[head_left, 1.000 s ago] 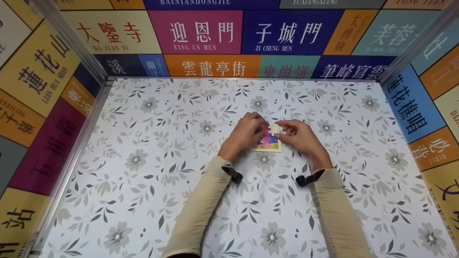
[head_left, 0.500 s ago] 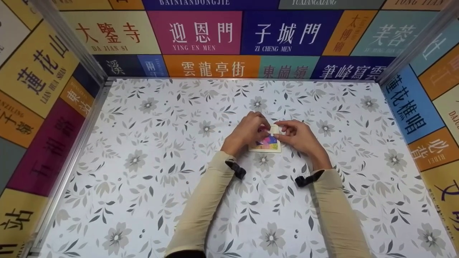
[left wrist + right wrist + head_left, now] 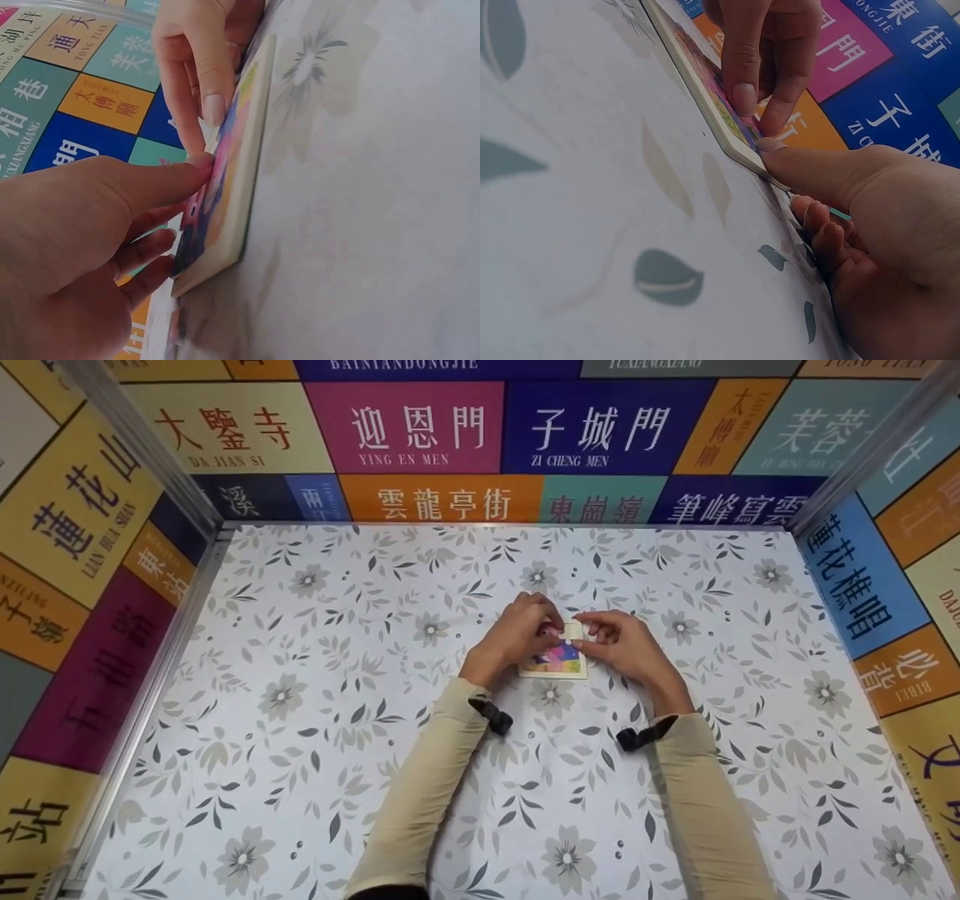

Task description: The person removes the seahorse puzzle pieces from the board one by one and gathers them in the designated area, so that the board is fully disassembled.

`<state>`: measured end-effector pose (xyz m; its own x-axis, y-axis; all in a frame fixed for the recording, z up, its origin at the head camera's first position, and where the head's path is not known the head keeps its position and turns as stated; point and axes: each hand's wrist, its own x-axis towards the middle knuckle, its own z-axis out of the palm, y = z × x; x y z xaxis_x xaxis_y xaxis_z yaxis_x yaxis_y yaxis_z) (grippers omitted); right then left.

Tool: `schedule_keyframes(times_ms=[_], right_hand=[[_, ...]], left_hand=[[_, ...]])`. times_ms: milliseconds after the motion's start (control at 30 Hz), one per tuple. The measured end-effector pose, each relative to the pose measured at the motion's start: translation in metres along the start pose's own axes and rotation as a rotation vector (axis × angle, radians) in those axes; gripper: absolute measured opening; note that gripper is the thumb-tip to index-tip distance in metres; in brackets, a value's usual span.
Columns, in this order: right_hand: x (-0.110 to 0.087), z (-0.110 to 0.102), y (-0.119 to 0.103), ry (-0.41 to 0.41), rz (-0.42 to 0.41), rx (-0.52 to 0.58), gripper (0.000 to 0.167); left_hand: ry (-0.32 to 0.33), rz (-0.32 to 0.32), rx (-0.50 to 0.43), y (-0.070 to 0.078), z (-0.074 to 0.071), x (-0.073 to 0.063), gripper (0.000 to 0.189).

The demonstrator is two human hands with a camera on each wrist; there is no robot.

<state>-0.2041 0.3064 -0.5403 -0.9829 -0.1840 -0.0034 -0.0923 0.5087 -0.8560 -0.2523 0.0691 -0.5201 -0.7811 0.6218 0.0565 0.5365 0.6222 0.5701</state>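
Puzzle (image 3: 557,666) looks light, stiff; grab edges. Right hand (image 3: 625,643) pinches its right edge; can't tell what left hand (image 3: 517,635) has.

Multicoloured puzzle (image 3: 559,661), beige sleeves (image 3: 420,795), grey-flowered tabletop (image 3: 247,780)

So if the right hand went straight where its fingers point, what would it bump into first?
Probably the left hand, facing it across the picture board; the right hand seems to pinch the board's right edge, though depth is unclear.
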Motion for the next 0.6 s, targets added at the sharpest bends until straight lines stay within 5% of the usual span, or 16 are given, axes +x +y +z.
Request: schedule_keyframes(times_ms=[300, 600], right_hand=[[0.001, 0.000, 0.000, 0.003, 0.004, 0.007, 0.046], [0.001, 0.000, 0.002, 0.016, -0.001, -0.008, 0.048]], left_hand=[[0.127, 0.016, 0.022, -0.004, 0.012, -0.010, 0.020], [0.144, 0.028, -0.045, -0.003, 0.014, -0.010, 0.018]])
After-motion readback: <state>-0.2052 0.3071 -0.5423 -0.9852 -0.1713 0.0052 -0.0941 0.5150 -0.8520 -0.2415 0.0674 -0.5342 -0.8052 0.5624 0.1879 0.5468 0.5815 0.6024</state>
